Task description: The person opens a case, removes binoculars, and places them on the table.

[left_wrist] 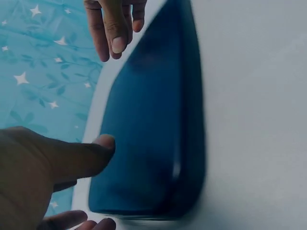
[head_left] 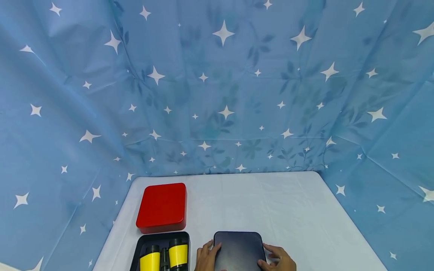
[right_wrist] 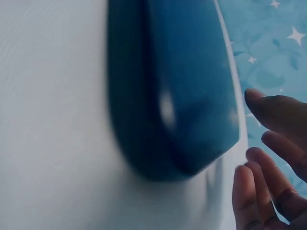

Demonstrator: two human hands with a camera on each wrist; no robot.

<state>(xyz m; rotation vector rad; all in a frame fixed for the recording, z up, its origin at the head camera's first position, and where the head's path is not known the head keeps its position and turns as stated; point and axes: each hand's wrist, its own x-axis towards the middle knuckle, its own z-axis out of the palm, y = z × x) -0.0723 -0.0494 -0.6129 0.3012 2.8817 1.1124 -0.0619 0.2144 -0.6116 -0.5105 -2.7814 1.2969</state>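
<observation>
A dark navy box (head_left: 239, 250) with rounded corners and a smooth flat top sits at the near edge of the head view, between both hands. My left hand (head_left: 206, 258) is at its left side, the thumb reaching over the top and the other fingers along the edge. In the left wrist view that thumb (left_wrist: 103, 146) lies straight across the dark top (left_wrist: 144, 129). On the opposite side, my right hand (head_left: 279, 259) has its fingers spread by the right edge. The right wrist view shows its fingers (right_wrist: 244, 191) loosely bent, with nothing between them.
Yellow-and-black binoculars (head_left: 178, 256) lie in a black tray (head_left: 184, 235) left of my left hand. Behind the tray stands a red box (head_left: 162, 205) with rounded corners. A white cloth (head_left: 271, 207) covers the table, and blue star-patterned curtains (head_left: 217, 94) enclose the back and sides.
</observation>
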